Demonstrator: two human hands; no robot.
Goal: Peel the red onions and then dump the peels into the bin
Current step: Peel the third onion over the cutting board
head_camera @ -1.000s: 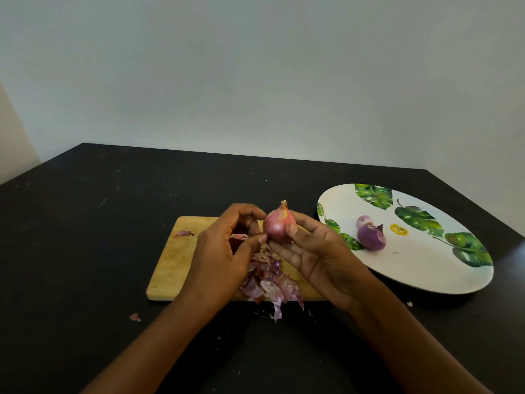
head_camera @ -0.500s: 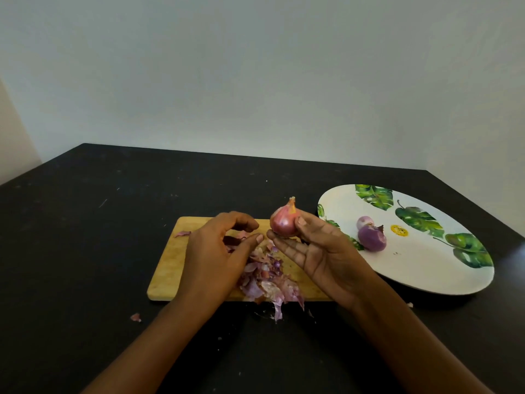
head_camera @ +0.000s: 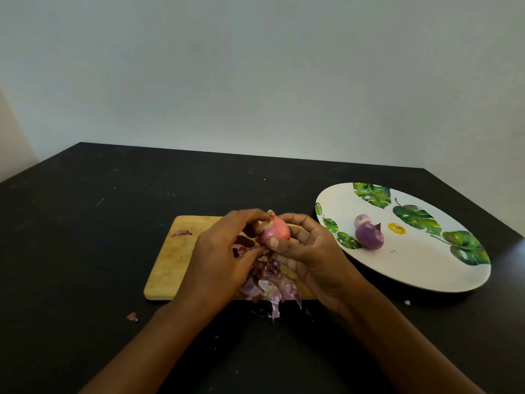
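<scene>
Wood underneath: holding a red onion (head_camera: 277, 231) just above a cutting board (head_camera: 176, 257) on a black table (head_camera: 85, 223). Curling fingers and thumb of the right hand (head_camera: 309, 251) round the bulb; pinching at its pointed top with bent fingers of the left hand (head_camera: 224, 251). Blocking, with both hands, much of the board and of the peels (head_camera: 270, 288) heaping at its near edge and spilling onto the table. Showing one scrap (head_camera: 181, 232) on the board's far left. Showing, on a leaf-printed plate (head_camera: 412, 265) to the right, two peeled onions (head_camera: 369, 237) touching.
</scene>
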